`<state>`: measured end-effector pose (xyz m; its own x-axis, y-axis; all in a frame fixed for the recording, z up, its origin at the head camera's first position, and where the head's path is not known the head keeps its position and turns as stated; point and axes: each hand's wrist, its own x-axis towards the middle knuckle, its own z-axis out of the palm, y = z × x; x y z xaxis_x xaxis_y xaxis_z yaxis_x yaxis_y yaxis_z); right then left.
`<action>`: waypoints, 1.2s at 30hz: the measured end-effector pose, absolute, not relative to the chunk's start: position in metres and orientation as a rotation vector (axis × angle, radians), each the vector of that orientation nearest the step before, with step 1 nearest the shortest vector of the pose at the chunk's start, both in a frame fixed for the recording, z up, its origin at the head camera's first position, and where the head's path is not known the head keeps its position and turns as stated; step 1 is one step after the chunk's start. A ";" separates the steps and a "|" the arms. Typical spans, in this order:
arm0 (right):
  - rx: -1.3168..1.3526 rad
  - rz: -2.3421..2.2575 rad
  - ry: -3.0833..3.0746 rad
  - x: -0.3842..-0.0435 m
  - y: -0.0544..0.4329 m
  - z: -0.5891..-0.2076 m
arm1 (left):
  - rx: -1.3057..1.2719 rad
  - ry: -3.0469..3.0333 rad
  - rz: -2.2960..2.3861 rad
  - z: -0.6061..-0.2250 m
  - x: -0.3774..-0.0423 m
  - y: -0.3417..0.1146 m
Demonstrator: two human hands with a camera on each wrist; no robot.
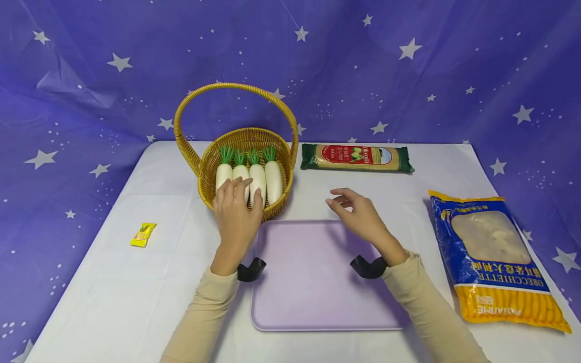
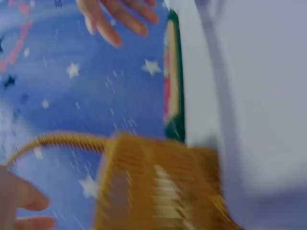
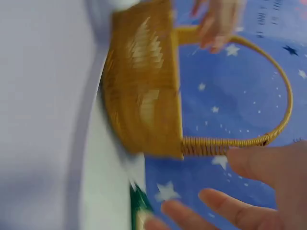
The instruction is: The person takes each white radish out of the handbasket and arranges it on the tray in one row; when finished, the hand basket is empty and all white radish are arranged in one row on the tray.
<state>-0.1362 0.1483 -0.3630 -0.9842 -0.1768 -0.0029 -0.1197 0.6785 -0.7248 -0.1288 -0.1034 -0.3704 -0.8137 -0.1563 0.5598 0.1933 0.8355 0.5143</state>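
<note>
My left hand (image 1: pixel 237 209) hovers over the front rim of a wicker basket (image 1: pixel 283 201), its relaxed fingers overlapping the white radishes in the head view. Several white radishes (image 1: pixel 274 182) with green tops lie side by side in the basket; my hand hides the lower ends of some. In the right wrist view, that hand (image 3: pixel 218 24) is above the basket's rim with nothing in its grasp. My right hand (image 1: pixel 358 214) is raised above the back edge of a light purple tray (image 1: pixel 313 282), fingers loosely bent and holding nothing.
A pack of spaghetti (image 1: pixel 358 158) lies at the back, right of the basket. On the right is a large blue and yellow bag of orecchiette (image 1: pixel 495 257). A small yellow wrapped candy (image 1: pixel 143 235) lies at left. The basket's tall handle (image 1: pixel 236 86) arches upward.
</note>
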 end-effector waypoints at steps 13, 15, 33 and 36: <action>-0.222 -1.872 1.711 -0.134 0.106 -0.387 | 0.232 -1.956 -1.179 -0.423 -0.132 -0.165; -0.298 -1.937 1.538 -0.135 0.095 -0.387 | 0.250 -1.960 -1.288 -0.427 -0.132 -0.168; -0.176 -2.467 1.363 -0.215 0.011 -0.361 | 0.228 -2.088 -1.455 -0.418 -0.126 -0.155; -0.059 -2.526 1.486 -0.224 0.006 -0.362 | 0.233 -2.100 -1.463 -0.427 -0.130 -0.157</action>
<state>-0.2241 0.0065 -0.3624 -0.9772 -0.1999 -0.0711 0.1593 -0.4698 -0.8683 -0.1300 -0.1572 -0.4265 -0.8259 -0.4445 0.3469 0.1714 0.3882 0.9055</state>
